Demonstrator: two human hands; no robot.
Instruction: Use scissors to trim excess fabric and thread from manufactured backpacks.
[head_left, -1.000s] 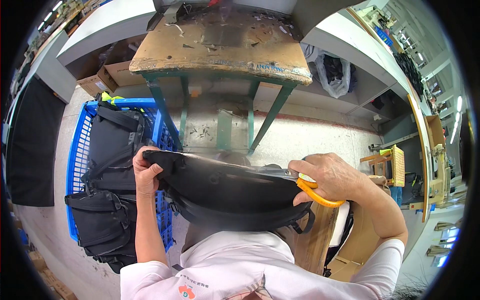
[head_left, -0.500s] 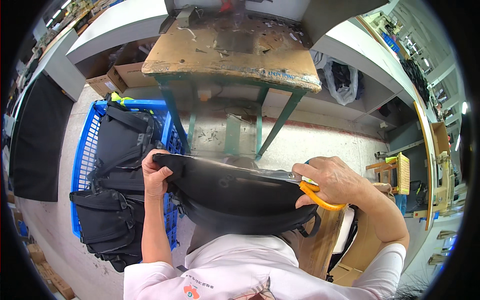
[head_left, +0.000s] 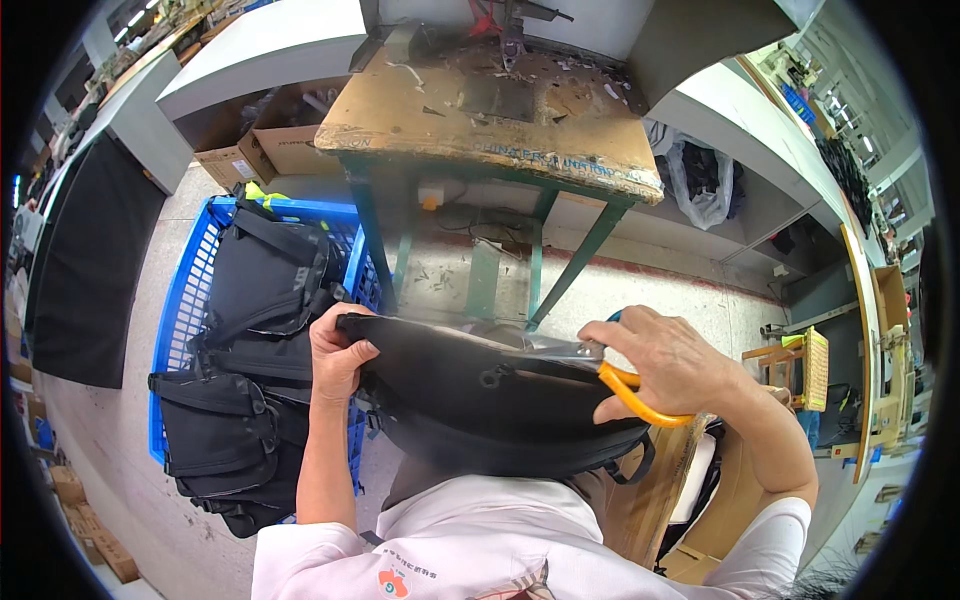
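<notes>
A black fabric bag (head_left: 490, 410) lies across my lap, its upper edge stretched sideways in front of me. My left hand (head_left: 338, 352) pinches that edge at its left corner, thumb on the near side. In my right hand (head_left: 668, 365) is a pair of scissors (head_left: 640, 400) with orange handles, its blades pointing left along the bag's upper edge near the right end. Whether the blades are parted is hard to make out. A strap loop hangs from the bag's lower right.
A blue plastic basket (head_left: 180, 300) with several black backpacks (head_left: 225, 425) stands on my left. Ahead is a worn wooden table (head_left: 400, 115) on green legs, with scraps on top. Right of it, a clear plastic bag (head_left: 705, 190) sits on a shelf. A yellow stool (head_left: 815, 370) stands farther right.
The view has shifted, so the surroundings sit slightly right and lower. My left hand and the bag's left corner are a little closer to the scissors, which remain at the upper edge.
</notes>
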